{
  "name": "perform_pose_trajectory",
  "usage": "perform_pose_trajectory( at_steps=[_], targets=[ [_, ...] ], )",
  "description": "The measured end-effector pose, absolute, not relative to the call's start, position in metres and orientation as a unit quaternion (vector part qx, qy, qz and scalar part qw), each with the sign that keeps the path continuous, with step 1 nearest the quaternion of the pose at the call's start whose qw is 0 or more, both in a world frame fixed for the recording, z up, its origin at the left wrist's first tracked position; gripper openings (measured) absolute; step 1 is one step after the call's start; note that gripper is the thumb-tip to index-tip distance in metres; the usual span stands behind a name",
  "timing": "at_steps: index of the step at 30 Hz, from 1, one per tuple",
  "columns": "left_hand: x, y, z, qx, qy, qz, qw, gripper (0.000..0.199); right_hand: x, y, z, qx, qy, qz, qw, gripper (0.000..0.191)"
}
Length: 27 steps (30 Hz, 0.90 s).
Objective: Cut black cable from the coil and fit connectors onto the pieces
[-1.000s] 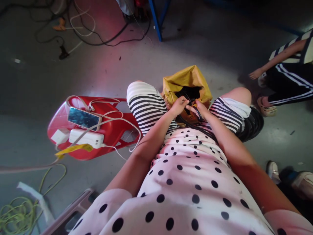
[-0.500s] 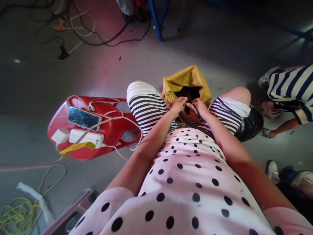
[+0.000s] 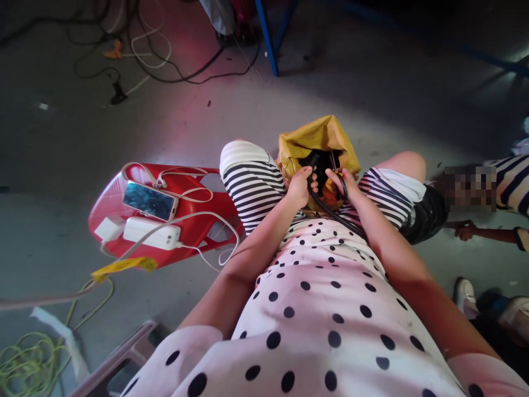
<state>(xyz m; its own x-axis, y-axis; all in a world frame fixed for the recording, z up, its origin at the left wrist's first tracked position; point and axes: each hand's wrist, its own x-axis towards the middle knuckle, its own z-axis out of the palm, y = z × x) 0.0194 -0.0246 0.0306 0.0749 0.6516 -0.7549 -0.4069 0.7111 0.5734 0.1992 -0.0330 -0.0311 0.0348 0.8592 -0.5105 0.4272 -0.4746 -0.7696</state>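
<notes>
A yellow bag [image 3: 322, 130] stands between my knees with its mouth open, and dark things that I cannot make out lie inside. Over the left of its mouth, my left hand [image 3: 301, 186] is closed on a black cable [image 3: 326, 209], which runs down across my lap to the right. My right hand [image 3: 347, 183] is at the right side of the mouth, fingers curled round a black loop [image 3: 343, 186] that looks like the same kind of cable. The hands are a little apart. Whether the loop joins the cable in my left hand is hidden.
To my left a red stool [image 3: 194, 187] bears a phone [image 3: 149, 200], a white power bank [image 3: 151, 234] and white cords. Yellow-green cord [image 3: 28, 358] lies coiled on the floor. Cables [image 3: 182, 77] lie ahead near a blue leg [image 3: 268, 38]. A co-worker's hand [image 3: 466, 230] shows at right.
My hands have drawn apart, from close together to opposite sides of the bag's mouth. More of the cable shows between them. The co-worker at right has shifted, and the view has turned slightly.
</notes>
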Motion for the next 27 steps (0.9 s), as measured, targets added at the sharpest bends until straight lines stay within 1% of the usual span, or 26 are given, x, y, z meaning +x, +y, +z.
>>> perform_pose_trajectory(
  at_steps=[3, 5, 10, 18, 23, 27],
  targets=[
    [0.015, -0.024, 0.032, 0.175, 0.595, 0.371, 0.691, 0.025, 0.202, -0.039, -0.018, -0.677, -0.428, 0.566, 0.197, 0.076],
    [0.012, -0.023, 0.032, 0.212, 0.607, 0.367, 0.673, 0.024, 0.202, -0.044, -0.009, -0.666, -0.448, 0.569, 0.177, 0.077],
    [0.009, -0.021, 0.028, 0.286, 0.593, 0.347, 0.668, 0.02, 0.197, -0.052, 0.005, -0.647, -0.487, 0.568, 0.147, 0.075],
    [0.007, -0.019, 0.014, 0.38, 0.594, 0.34, 0.622, 0.029, 0.193, -0.045, 0.009, -0.655, -0.512, 0.538, 0.136, 0.065],
    [0.005, -0.018, 0.016, 0.408, 0.581, 0.333, 0.62, 0.028, 0.197, -0.043, 0.009, -0.645, -0.527, 0.54, 0.125, 0.07],
    [0.002, -0.014, 0.018, 0.426, 0.555, 0.312, 0.642, 0.023, 0.2, -0.038, 0.005, -0.64, -0.539, 0.532, 0.13, 0.075]
  ],
)
